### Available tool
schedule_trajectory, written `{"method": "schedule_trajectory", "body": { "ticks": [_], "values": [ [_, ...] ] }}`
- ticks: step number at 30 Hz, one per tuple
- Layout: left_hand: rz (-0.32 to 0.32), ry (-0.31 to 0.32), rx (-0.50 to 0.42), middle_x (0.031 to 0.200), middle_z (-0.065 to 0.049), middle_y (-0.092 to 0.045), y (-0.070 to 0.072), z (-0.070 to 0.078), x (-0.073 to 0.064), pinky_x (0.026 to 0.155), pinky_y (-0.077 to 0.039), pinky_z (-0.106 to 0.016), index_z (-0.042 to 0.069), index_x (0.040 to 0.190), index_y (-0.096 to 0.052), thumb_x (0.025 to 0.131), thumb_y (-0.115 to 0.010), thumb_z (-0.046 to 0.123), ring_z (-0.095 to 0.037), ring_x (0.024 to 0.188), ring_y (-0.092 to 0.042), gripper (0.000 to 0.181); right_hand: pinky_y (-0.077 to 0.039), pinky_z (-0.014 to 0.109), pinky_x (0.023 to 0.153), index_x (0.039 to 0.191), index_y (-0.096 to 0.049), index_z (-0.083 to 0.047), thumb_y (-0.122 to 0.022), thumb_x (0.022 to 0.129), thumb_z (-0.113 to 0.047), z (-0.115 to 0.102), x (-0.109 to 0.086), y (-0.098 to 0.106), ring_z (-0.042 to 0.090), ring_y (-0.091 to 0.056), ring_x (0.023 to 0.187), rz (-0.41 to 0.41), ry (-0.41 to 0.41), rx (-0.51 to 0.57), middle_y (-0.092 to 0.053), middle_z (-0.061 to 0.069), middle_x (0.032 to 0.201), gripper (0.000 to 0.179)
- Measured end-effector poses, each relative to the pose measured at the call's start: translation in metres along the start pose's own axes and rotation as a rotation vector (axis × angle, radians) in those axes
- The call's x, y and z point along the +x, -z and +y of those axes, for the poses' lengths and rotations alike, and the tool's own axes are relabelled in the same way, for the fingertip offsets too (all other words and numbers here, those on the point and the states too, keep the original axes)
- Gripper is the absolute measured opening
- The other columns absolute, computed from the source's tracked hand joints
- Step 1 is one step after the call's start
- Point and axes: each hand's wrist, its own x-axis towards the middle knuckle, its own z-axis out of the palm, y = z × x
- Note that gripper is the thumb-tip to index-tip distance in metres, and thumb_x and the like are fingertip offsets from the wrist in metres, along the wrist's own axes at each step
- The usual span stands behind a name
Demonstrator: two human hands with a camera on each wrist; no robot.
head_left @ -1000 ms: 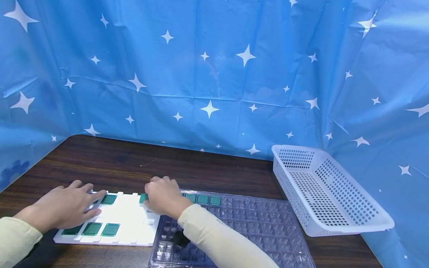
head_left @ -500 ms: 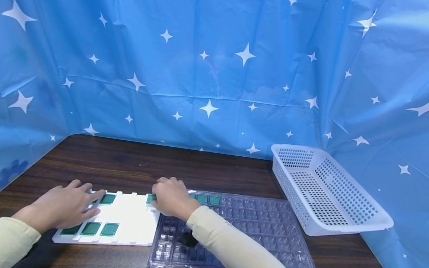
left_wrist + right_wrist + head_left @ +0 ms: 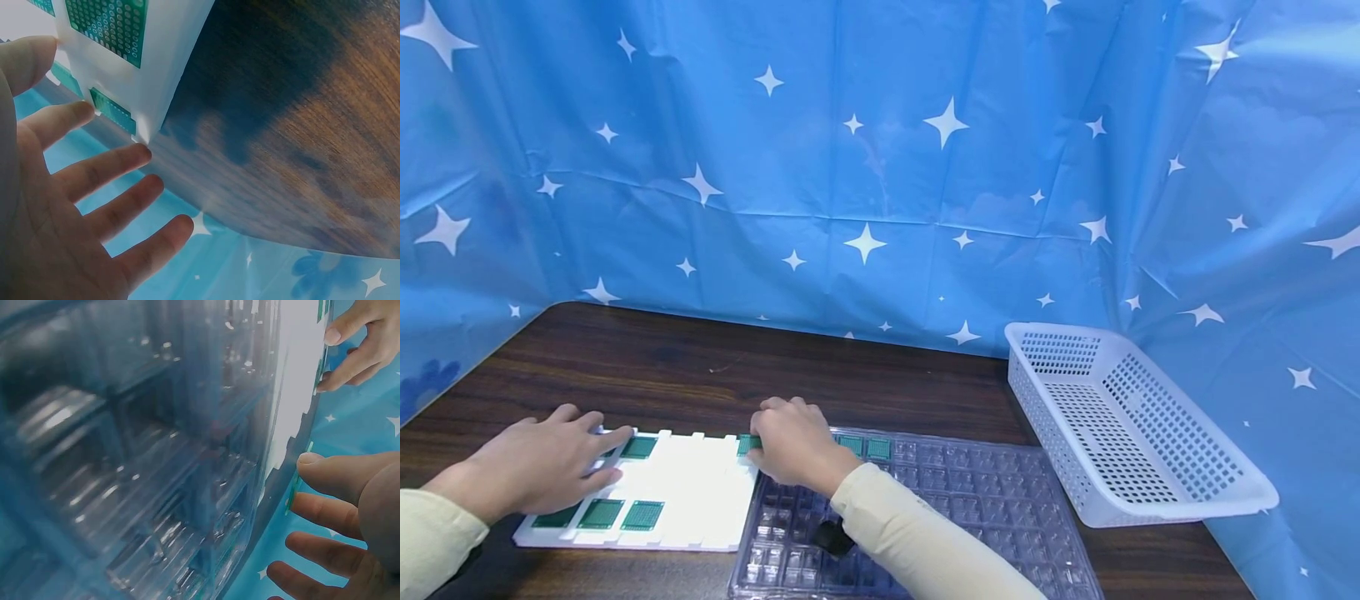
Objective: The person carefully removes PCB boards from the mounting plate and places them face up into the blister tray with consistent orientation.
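My right hand (image 3: 797, 442) pinches a small green circuit board (image 3: 747, 445) between thumb and fingertips. The board is above the right end of the white holder (image 3: 700, 483), close to the clear plastic tray (image 3: 955, 508). In the right wrist view that board (image 3: 294, 484) shows edge-on at the thumb tip. My left hand (image 3: 546, 462) rests with spread, fairly straight fingers at the holder's left part, fingertips at its edge in the left wrist view. Several green boards (image 3: 642, 515) sit in the holder; the left hand partly covers some. More boards (image 3: 878, 449) lie in the tray's far row, partly behind my right hand.
A white perforated basket (image 3: 1138, 433) stands at the right side of the dark wooden table (image 3: 647, 358). A blue curtain with stars (image 3: 865, 167) hangs behind the table. A black device (image 3: 832, 538) sits under the right wrist, over the tray.
My right hand has moved to the right with the pinched board, from over the holder toward the clear tray. The left hand stays in place on the holder.
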Motion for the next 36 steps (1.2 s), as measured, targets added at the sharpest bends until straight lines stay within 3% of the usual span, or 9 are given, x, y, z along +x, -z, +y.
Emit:
{"method": "schedule_trajectory", "body": {
  "ticks": [4, 11, 18, 36],
  "values": [
    [0.004, -0.001, -0.007, 0.121, -0.027, -0.060, 0.000, 0.000, -0.001, 0.082, -0.048, -0.068, 0.010, 0.129, -0.061, 0.089, -0.053, 0.064, -0.053, 0.109, -0.054, 0.068, -0.042, 0.022, 0.071, 0.096, -0.071, -0.027, -0.064, 0.095, -0.037, 0.002, -0.002, -0.001, 0.014, -0.061, 0.108, 0.005, 0.001, -0.005, -0.061, -0.007, 0.135, 0.012],
    [0.010, -0.001, -0.009, 0.121, -0.027, -0.060, -0.001, 0.000, -0.002, 0.081, -0.048, -0.068, 0.010, 0.129, -0.061, 0.089, -0.053, 0.064, -0.053, 0.109, -0.054, 0.068, -0.050, 0.025, 0.084, 0.108, -0.072, -0.026, -0.064, 0.095, -0.038, 0.007, -0.007, -0.003, 0.015, -0.061, 0.115, 0.011, 0.003, 0.004, -0.061, -0.006, 0.136, 0.020],
    [0.003, 0.003, -0.014, 0.122, -0.028, -0.060, -0.002, 0.001, -0.001, 0.082, -0.048, -0.068, 0.010, 0.130, -0.061, 0.089, -0.052, 0.064, -0.054, 0.110, -0.053, 0.068, -0.052, 0.030, 0.092, 0.108, -0.072, -0.024, -0.064, 0.094, -0.036, 0.015, -0.014, 0.000, 0.017, -0.059, 0.121, 0.021, 0.013, -0.003, -0.061, -0.003, 0.136, 0.020],
    [0.011, 0.003, 0.006, 0.120, -0.027, -0.060, -0.001, 0.001, -0.001, 0.080, -0.049, -0.067, 0.011, 0.129, -0.061, 0.089, -0.052, 0.065, -0.052, 0.108, -0.054, 0.068, -0.052, 0.036, 0.097, 0.113, -0.071, -0.021, -0.066, 0.094, -0.035, 0.030, -0.026, 0.007, 0.020, -0.058, 0.124, 0.020, 0.015, 0.014, -0.060, 0.000, 0.137, 0.025]
  ]
}}
